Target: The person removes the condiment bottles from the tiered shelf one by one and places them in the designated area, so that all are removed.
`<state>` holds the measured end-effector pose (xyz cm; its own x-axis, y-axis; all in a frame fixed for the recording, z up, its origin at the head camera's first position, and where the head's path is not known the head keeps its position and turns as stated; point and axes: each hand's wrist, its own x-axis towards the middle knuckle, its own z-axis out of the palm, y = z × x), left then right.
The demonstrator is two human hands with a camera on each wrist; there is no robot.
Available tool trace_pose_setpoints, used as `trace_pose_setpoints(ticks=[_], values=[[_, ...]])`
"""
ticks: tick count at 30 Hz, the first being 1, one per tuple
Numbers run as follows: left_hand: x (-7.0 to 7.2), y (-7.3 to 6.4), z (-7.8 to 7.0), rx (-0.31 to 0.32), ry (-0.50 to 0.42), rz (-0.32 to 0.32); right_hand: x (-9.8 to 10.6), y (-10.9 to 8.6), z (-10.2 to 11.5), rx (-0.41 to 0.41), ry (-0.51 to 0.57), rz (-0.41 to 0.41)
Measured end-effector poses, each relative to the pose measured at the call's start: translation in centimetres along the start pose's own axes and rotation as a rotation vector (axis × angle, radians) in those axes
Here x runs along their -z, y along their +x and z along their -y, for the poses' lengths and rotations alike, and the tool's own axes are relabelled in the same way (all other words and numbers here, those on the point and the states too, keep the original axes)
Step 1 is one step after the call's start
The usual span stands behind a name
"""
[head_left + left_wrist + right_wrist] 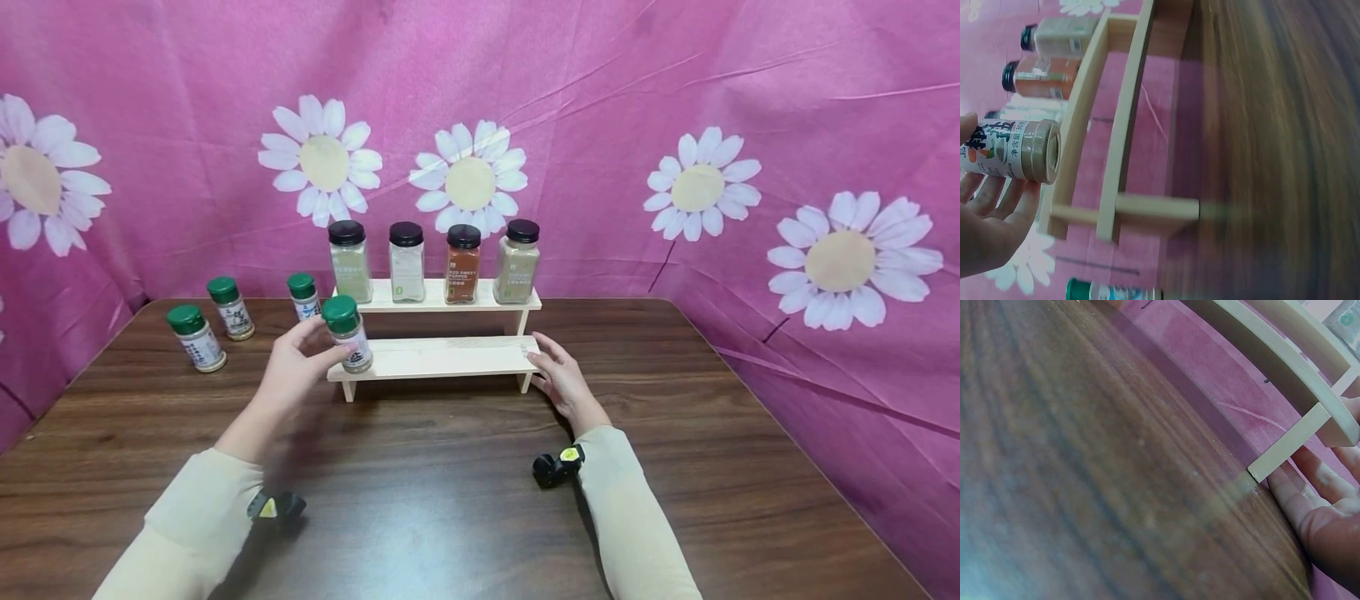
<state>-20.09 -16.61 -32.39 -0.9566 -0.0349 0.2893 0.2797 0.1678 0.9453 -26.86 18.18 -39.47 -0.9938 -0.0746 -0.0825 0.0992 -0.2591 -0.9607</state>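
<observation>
My left hand (292,367) holds a small clear spice jar (351,342) with a green cap and white label, thumb on one side and fingers on the other. The jar, slightly tilted, is at the left end of the lower shelf (450,358) of a pale two-step wooden rack; its base shows close to the board in the left wrist view. At the rack's right end, my right hand (562,383) grips the lower shelf. In the right wrist view, its fingers (1319,475) reach behind the rack's leg (1291,444), low by the table.
On the upper shelf (435,306) stand several black-capped spice jars, one with red-orange powder (462,271). Left of the rack on the brown table (450,500) are three green-capped jars: a front one (198,340), one behind it (231,310), and one by the rack (303,296).
</observation>
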Motion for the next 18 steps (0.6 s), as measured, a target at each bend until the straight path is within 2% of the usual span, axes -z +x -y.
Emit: trace_pose_setpoints(ticks=[2,4,6,9,11,13,15,18], values=[[0.7,-0.1,0.3,0.016,0.002,-0.018,0.0,-0.1,0.0,0.0,-0.001,-0.003],[1.8,0.1,1.6,-0.001,-0.03,-0.042,0.0,-0.1,0.0,-0.001,-0.008,0.001],[2.7,0.1,2.0,0.006,-0.037,-0.081,-0.1,-0.1,0.0,-0.003,-0.017,0.008],[4.9,1.7,6.5,-0.048,-0.034,-0.153,-0.1,-0.2,0.1,-0.002,-0.02,0.016],[6.0,2.4,8.3,-0.051,-0.009,-0.193,-0.1,-0.1,0.1,-0.001,-0.018,0.014],[7.1,3.3,10.8,-0.077,0.006,-0.224,0.0,-0.1,0.1,-0.001,-0.019,0.011],[7.3,2.8,9.7,-0.058,-0.02,-0.212,0.0,0.0,0.2,-0.002,-0.023,0.008],[7.6,2.7,9.2,-0.013,-0.015,-0.24,0.0,0.0,0.2,-0.003,-0.02,0.009]])
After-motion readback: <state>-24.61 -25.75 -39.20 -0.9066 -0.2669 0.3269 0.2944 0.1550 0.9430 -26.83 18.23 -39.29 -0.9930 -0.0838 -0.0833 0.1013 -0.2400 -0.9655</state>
